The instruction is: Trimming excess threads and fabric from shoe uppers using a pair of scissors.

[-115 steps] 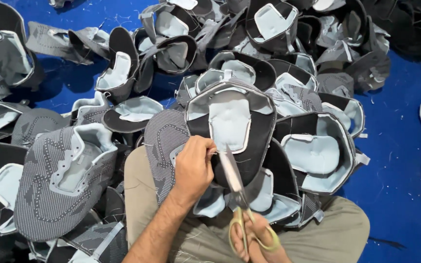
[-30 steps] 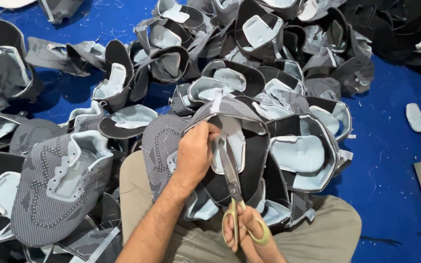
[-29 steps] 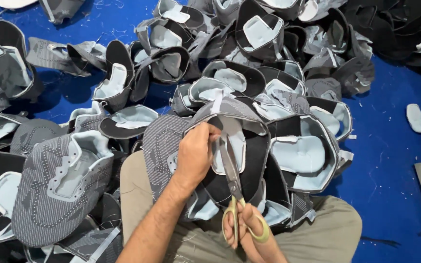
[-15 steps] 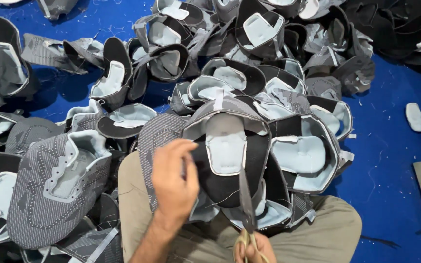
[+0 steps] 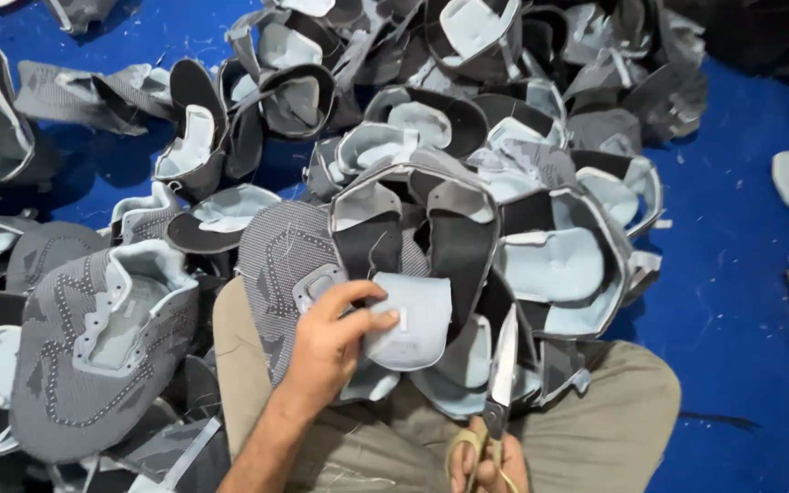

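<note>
Low in the middle of the frame, the left hand (image 5: 335, 333) pinches a pale blue padded tongue piece (image 5: 413, 315) between thumb and fingers, folding it down from the grey and black shoe upper (image 5: 413, 219) that rests on the person's lap. At the bottom edge, right of centre, the right hand (image 5: 490, 461) is closed through the yellowish loops of a pair of scissors (image 5: 501, 374); the blades point upward and look nearly together, their tips just beside the tongue piece, though whether they touch it cannot be told. The khaki trousers (image 5: 595, 420) fill the lower middle. A heap of similar grey uppers (image 5: 468, 73) spreads across the top and centre, 1 flat knitted upper (image 5: 93, 356) lies at lower left, and blue floor (image 5: 741, 301) shows at right
</note>
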